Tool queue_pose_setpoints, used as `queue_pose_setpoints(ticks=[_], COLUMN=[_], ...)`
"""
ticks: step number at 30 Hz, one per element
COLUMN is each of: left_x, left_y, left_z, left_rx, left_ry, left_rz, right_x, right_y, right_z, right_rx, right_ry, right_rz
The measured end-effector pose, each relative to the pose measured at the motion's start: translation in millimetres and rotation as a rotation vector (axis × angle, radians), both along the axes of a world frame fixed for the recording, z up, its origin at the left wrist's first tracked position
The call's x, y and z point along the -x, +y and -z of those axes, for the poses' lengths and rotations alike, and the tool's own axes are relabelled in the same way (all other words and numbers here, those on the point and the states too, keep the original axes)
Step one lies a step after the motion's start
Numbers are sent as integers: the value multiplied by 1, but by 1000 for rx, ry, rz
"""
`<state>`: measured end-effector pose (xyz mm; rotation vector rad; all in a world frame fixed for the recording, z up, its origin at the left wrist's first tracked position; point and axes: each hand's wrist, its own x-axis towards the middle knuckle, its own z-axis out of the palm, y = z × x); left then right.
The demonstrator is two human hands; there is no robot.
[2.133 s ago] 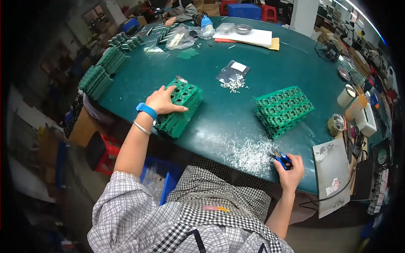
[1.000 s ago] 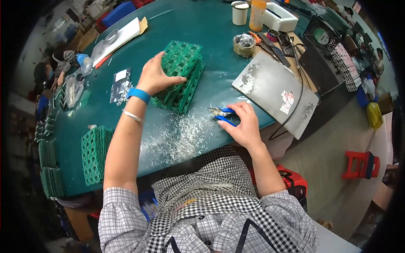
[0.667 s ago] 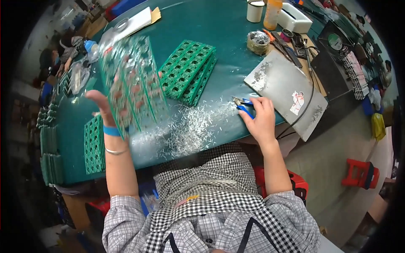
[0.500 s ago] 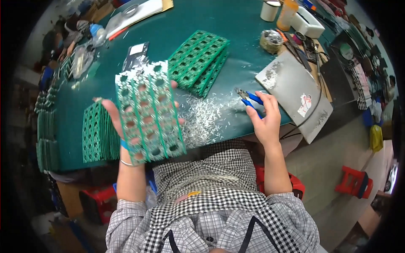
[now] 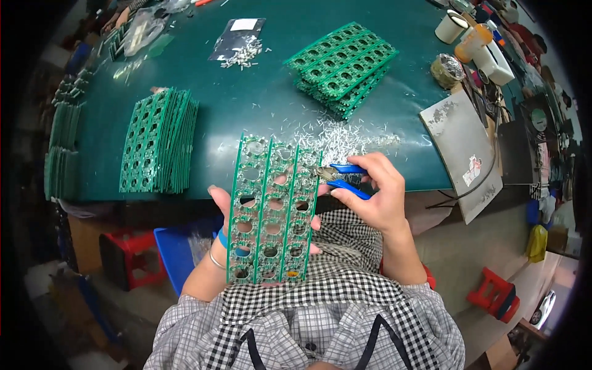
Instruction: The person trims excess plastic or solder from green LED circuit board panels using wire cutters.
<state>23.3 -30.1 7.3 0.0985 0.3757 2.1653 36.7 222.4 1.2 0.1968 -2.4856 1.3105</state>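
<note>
Over my lap, at the table's front edge, a green circuit board panel [image 5: 265,213] with rows of round holes is held up lengthwise. My left hand [image 5: 221,203] is closed around it from beneath, the thumb on its left side and fingertips showing past its right edge. Blue-handled cutting pliers [image 5: 346,168] rest in the grip of my right hand [image 5: 383,196]. Their handles are spread, and the metal jaws are at the panel's upper right edge. Just beyond lies a scatter of small white bits [image 5: 345,140] on the green table.
Similar panels are stacked [image 5: 345,58] behind the white bits, and a row of panels [image 5: 157,142] stands at left. A dark bag [image 5: 233,42] lies farther back. At right are a metal plate [image 5: 462,148], a tape roll [image 5: 447,71] and an orange bottle [image 5: 473,42]. A red stool [image 5: 493,295] stands on the floor.
My left hand has brought the panel down and right, toward my lap. The pliers in my right hand have moved to its edge. White bits that covered the panel's top no longer show there.
</note>
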Motion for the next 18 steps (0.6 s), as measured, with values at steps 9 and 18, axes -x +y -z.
queue_pose_setpoints(ticks=[9, 18], left_x=[9, 2], left_y=[6, 10], left_z=[-9, -17], left_rx=[-79, 11], left_ry=[-302, -299], left_rz=[-4, 9], right_x=[2, 5], right_y=[15, 26], right_z=[1, 3], right_rx=[-109, -180], right_ry=[71, 176], right_rz=[87, 42])
